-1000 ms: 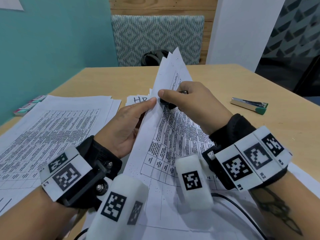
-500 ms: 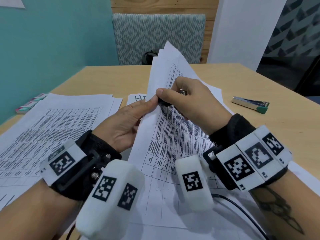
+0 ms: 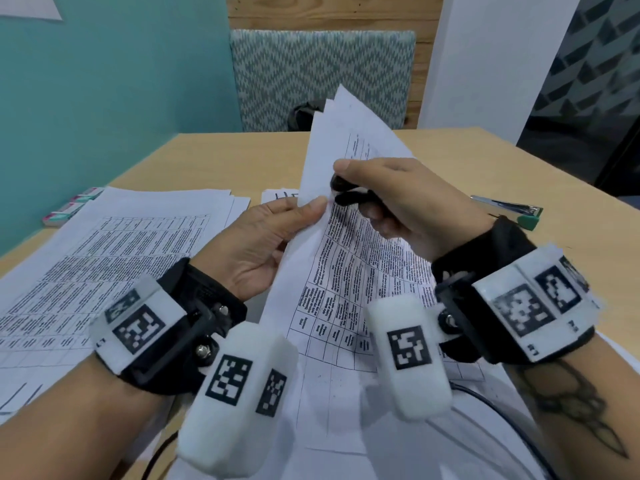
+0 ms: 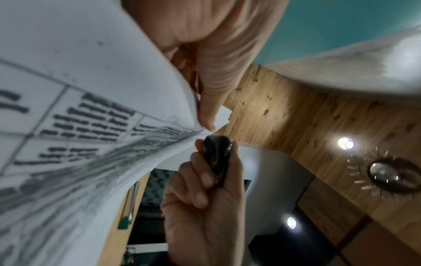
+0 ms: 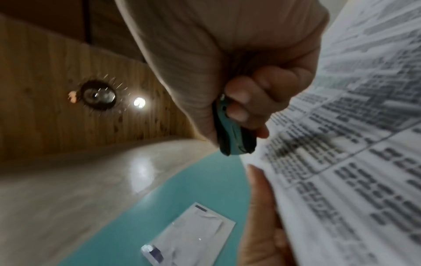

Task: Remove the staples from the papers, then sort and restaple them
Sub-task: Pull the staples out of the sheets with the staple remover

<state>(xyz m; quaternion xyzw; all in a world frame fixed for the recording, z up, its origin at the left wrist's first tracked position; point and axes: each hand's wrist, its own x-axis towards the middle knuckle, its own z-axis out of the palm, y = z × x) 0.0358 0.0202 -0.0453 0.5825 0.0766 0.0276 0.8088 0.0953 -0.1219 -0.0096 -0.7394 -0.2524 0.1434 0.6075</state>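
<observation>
The left hand (image 3: 256, 244) pinches the left edge of a sheaf of printed papers (image 3: 349, 271), thumb on the front and fingers (image 4: 206, 115) hidden behind the sheets, so the fingers are clamped on the paper. The sheaf is lifted and curved, its upper corners fanned out above the hands while its lower part lies toward the person over more sheets on the counter (image 3: 221, 157).

The right hand (image 3: 412, 206) is curled round a small dark staple remover (image 3: 346, 194), thumb on top and the other fingers wrapped beneath it. The tool's tip sits just beside the left thumb, at the paper's edge; whether it touches a staple cannot be told. In the right wrist view the remover (image 5: 232, 136) looks teal and black, close against the printed page (image 5: 341, 144).

To the left, a flat stack of printed tables (image 3: 104, 265) lies on the counter, with small staple boxes (image 3: 74, 206) beyond its far corner. A stapler (image 3: 509, 209) with a green end lies well apart to the right. A patterned chair (image 3: 322, 77) stands behind the counter.
</observation>
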